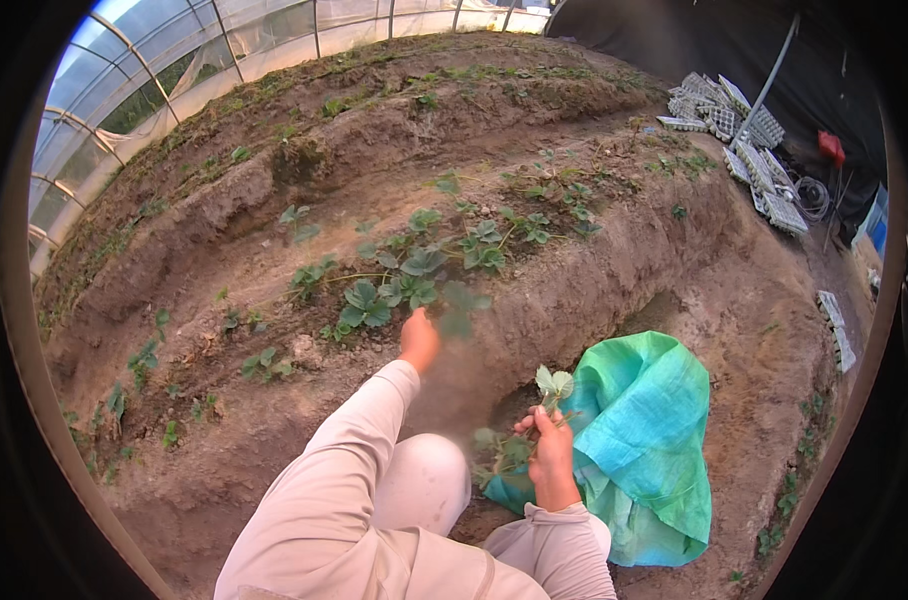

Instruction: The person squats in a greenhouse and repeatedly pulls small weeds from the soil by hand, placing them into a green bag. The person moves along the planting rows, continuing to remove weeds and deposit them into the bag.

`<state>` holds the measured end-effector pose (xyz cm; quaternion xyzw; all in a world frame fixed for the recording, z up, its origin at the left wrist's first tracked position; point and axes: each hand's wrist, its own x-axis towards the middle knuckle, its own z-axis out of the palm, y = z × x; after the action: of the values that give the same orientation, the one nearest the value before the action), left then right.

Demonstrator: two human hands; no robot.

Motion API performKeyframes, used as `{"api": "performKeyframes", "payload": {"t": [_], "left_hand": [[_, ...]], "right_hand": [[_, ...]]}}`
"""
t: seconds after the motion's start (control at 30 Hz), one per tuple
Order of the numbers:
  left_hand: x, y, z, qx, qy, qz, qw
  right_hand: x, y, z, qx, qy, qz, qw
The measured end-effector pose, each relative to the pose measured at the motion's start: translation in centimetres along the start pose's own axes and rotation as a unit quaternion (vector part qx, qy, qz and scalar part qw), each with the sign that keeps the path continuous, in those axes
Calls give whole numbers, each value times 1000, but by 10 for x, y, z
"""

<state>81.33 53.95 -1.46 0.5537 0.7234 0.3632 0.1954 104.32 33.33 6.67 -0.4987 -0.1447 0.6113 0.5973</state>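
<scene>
My left hand (419,341) reaches out over the side of the soil bed, at the edge of a clump of strawberry plants (424,262). Its fingers touch or nearly touch a leaf, and a blurred leaf shows just right of it; whether it grips anything is hidden. Close to my body, my right hand (552,450) is closed on a small bunch of strawberry plants (554,384) with leaves and thin stems. More leaves (514,450) hang below and left of that hand. A crumpled green and turquoise woven sack (645,442) lies just right of it, in the furrow.
Raised soil beds (334,180) with scattered plants curve across the view. Grey seedling trays (761,172) are piled at the right, near a metal pole (769,82), a coiled hose (812,199) and a red object (831,148). Greenhouse plastic film (274,37) on arched frames stands behind.
</scene>
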Motion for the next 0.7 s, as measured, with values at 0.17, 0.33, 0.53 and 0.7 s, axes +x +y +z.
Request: {"api": "performKeyframes", "payload": {"t": [0.17,0.33,0.53,0.7], "left_hand": [[17,9,-11,-31,-48,12,998],[24,11,-19,145,-93,64,983],[26,-41,-30,111,-86,126,982],[41,-83,-34,-237,3,22,971]], "right_hand": [[-1,1,2,-15,-1,-1,1000],[1,-2,2,-7,10,2,1000],[5,-2,6,-11,1,8,1000],[6,-1,5,-15,1,13,1000]]}}
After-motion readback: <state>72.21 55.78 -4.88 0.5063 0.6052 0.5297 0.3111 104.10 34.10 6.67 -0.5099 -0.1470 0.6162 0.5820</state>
